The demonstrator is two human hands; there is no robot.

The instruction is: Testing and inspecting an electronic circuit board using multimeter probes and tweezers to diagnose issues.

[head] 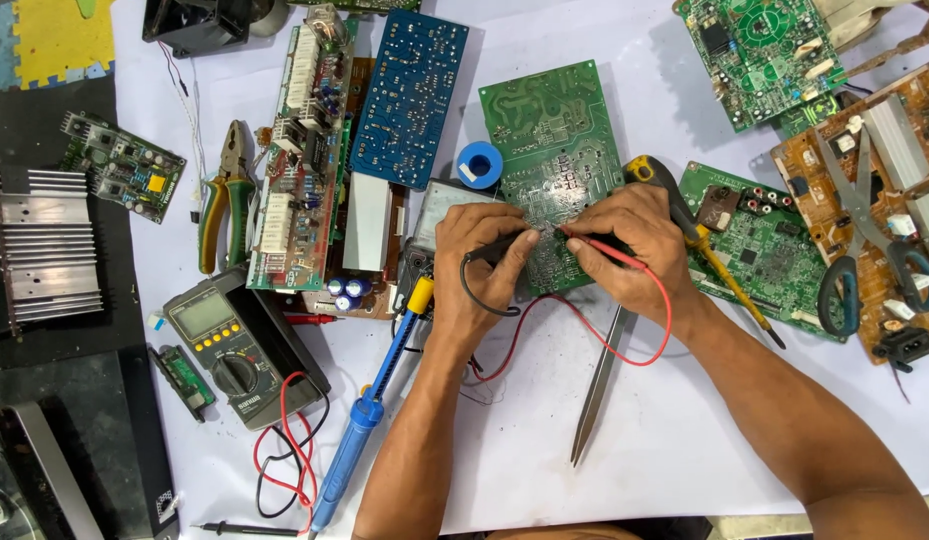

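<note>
Head view: black probe is pinched in the left hand, red probe in the right hand, both tips set on the green circuit board mid-bench. Tips are best kept steady and apart, the multimeter at left kept readable.

This is an electronics repair workshop. The white worktable is covered with bare circuit boards, such as a green one at twelve o'clock and a blue one. A multimeter lies at nine o'clock, beside a blue soldering iron, pliers, and an aluminium heat sink.
</note>
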